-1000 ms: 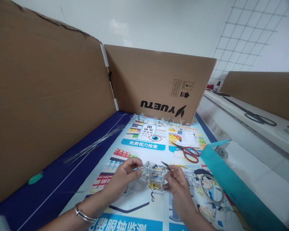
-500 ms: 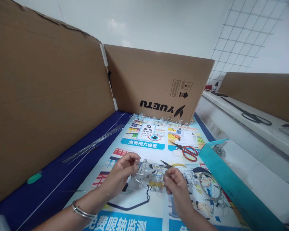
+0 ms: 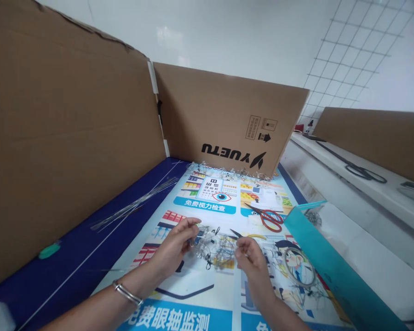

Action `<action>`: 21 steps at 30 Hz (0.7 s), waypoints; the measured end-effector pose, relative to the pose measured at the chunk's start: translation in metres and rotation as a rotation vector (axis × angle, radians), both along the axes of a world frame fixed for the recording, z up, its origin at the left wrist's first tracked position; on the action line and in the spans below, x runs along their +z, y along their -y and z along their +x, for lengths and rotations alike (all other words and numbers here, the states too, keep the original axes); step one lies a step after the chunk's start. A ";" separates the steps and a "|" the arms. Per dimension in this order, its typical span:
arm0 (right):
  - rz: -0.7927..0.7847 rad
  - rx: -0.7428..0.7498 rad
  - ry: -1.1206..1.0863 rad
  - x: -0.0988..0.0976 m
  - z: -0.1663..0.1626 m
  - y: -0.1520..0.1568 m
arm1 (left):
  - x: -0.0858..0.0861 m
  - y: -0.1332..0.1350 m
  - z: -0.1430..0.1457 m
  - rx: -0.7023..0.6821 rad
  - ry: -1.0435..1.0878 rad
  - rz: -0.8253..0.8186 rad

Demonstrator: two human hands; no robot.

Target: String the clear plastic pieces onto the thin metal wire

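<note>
Between my hands hangs a tangled silvery wire piece with clear bead-like bits and small black loops. My left hand pinches its left end between thumb and fingers. At its right end, the curled fingers of my right hand close on the wire; the exact spot they grip is too fine to make out. Just behind my right hand lie yellow-handled pliers or snips, partly covered. Red-handled scissors rest farther back on the printed poster sheet.
A ring of wire lies among loose wires on the right, beside a teal-edged box. Straight wires lie on the blue cloth at left. Beaded wire pieces line the foot of the cardboard panel.
The wire piece has turned and bunched up between my hands, its black loops now in other places. My left forearm has shifted slightly; both hands stay near the same spots.
</note>
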State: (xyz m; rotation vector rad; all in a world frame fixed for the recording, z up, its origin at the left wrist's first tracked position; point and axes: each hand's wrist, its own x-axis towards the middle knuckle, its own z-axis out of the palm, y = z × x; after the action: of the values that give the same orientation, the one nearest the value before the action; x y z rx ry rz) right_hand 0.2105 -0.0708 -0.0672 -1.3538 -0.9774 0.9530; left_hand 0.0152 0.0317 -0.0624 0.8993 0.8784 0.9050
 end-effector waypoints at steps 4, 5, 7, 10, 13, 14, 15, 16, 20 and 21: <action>0.094 0.085 0.118 0.004 -0.003 0.003 | 0.005 0.005 0.001 -0.006 0.025 0.021; 0.129 0.113 0.166 0.004 -0.005 0.003 | 0.007 0.006 0.002 -0.013 0.035 0.027; 0.159 0.123 0.243 0.003 -0.007 0.004 | 0.010 0.009 0.002 -0.021 0.060 0.037; 0.121 0.075 0.250 -0.001 -0.008 0.004 | 0.012 0.012 0.004 -0.044 0.091 0.054; 0.115 0.082 0.256 -0.004 -0.008 0.003 | 0.012 0.013 0.004 -0.073 0.107 0.070; 0.114 0.096 0.261 -0.004 -0.008 0.003 | 0.012 0.013 0.005 -0.075 0.109 0.073; 0.112 0.103 0.261 -0.004 -0.008 0.003 | 0.012 0.014 0.005 -0.072 0.108 0.074; 0.109 0.101 0.255 -0.004 -0.008 0.002 | 0.012 0.014 0.005 -0.070 0.107 0.075; 0.079 0.065 0.187 -0.002 -0.010 0.002 | 0.013 0.015 0.004 -0.081 0.107 0.081; 0.063 0.062 0.160 -0.001 -0.010 0.002 | 0.013 0.015 0.004 -0.085 0.109 0.079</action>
State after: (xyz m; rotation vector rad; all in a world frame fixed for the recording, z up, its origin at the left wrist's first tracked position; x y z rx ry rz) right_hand 0.2007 -0.0728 -0.0685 -1.3688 -1.1673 0.8631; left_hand 0.0191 0.0166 -0.0490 0.9395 0.7100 0.9119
